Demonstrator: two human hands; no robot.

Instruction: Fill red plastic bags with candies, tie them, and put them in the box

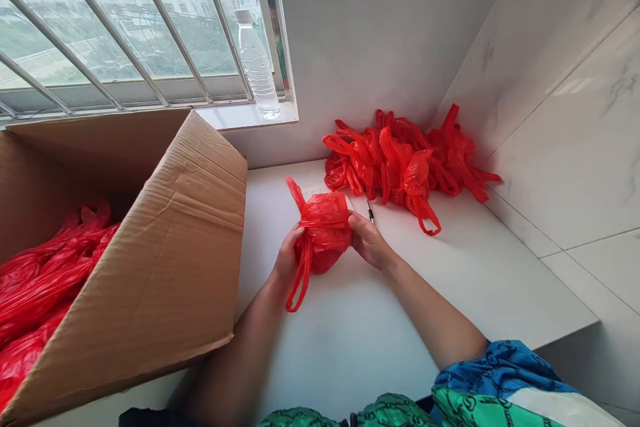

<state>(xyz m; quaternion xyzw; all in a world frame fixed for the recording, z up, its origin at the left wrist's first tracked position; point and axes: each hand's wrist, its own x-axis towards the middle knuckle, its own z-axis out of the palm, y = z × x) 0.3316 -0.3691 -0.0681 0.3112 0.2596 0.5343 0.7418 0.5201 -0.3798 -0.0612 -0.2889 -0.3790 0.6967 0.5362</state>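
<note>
From my remote seat I see both bare hands holding a bundled, shiny red plastic bag (326, 230) in front of the person, over a smooth white bench (350, 340). The fingers of the left hand (287, 252) grip its left side and those of the right hand (369, 240) pinch its right edge, so I have it held between them. One loop handle juts out beyond the left fingers and the other hangs on their near side. I can't quite tell whether the bag's underside touches the bench. Just beyond the right fingers I make out a slim pen with a dark grip (371, 214), and past it, further off to the right, a heap of red plastic bags (385, 157) by the wall. Left of the left fingers I have a large brown cardboard box (185, 247) with crumpled red plastic (55, 280) inside. Well beyond those fingers, a clear, white-capped plastic bottle (259, 70) stands on the white windowsill (237, 119).
</note>
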